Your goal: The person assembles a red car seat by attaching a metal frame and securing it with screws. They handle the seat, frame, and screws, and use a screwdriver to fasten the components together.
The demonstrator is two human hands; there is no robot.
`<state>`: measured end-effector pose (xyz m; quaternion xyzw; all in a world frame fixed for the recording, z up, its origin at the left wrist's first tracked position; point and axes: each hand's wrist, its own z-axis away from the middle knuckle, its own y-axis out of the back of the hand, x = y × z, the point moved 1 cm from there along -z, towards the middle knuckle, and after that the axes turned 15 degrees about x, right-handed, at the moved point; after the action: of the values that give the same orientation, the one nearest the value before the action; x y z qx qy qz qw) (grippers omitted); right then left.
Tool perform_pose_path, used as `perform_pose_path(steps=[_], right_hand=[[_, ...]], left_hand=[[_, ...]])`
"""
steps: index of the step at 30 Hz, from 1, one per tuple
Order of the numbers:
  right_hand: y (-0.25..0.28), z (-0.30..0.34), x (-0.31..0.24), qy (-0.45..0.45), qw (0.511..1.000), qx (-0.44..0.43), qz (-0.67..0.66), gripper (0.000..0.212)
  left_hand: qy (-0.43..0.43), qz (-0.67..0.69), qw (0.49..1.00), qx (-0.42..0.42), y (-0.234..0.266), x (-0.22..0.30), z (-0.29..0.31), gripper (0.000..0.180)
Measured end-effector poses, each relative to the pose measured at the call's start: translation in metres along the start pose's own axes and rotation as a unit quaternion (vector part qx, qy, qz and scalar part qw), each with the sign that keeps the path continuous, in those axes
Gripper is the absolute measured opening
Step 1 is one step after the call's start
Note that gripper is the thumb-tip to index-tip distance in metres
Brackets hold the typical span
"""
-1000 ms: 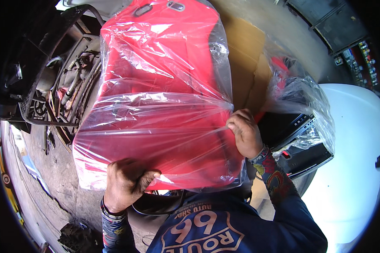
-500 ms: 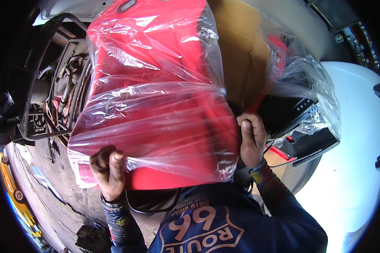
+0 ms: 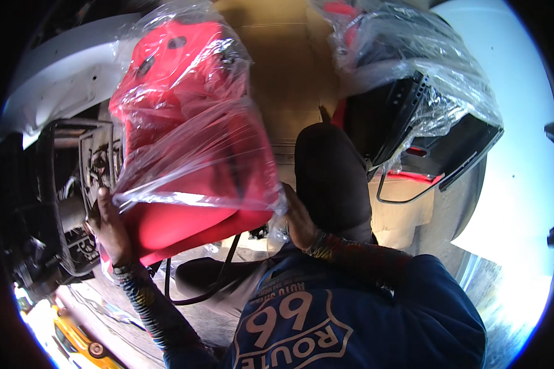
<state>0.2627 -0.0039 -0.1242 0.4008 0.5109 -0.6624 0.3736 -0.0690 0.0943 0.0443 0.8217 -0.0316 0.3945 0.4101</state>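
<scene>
A red car seat stands in front of me, its backrest pointing away. Clear plastic wrap covers the backrest and most of the cushion; the cushion's front edge is bare. At the seat's left front corner, my left hand is closed on the wrap's edge, thumb up. My right hand is closed at the wrap's other corner, against the cushion's right side; its fingertips are partly hidden. Below the cushion a black bent bar shows.
To the right lies a second seat with a black base, partly in clear plastic. Cardboard spreads behind and between the seats. A white panel curves along the right. Metal frames with parts stand at left; a yellow car is beyond.
The wrap's front edge has drawn back, baring the cushion's front. The seat appears farther left and lower in view. Both hands now sit at the cushion's sides, and my knee shows between the seats.
</scene>
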Motion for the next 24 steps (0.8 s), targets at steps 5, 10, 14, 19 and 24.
perform_pose_path(steps=[5, 10, 14, 19, 24], right_hand=[[0.000, -0.013, -0.013, 0.153, 0.979, 0.026, 0.134, 0.066], [0.013, -0.047, -0.008, 0.057, 0.988, 0.053, 0.135, 0.028], [0.026, -0.063, 0.002, -0.070, 0.996, -0.011, -0.049, 0.014], [0.040, -0.072, 0.003, -0.144, 0.966, -0.137, -0.167, 0.011], [0.033, -0.072, 0.009, -0.211, 0.920, -0.224, -0.243, 0.018]], left_hand=[[-0.034, -0.056, 0.996, -0.055, -0.001, -0.014, -0.011, 0.059], [-0.100, -0.022, 0.964, -0.244, -0.021, 0.035, 0.013, 0.030], [-0.230, -0.027, 0.890, -0.393, -0.061, 0.108, 0.045, 0.037], [-0.203, -0.059, 0.845, -0.492, -0.138, 0.143, 0.064, 0.037], [-0.193, -0.064, 0.835, -0.512, -0.153, 0.130, 0.063, 0.011]])
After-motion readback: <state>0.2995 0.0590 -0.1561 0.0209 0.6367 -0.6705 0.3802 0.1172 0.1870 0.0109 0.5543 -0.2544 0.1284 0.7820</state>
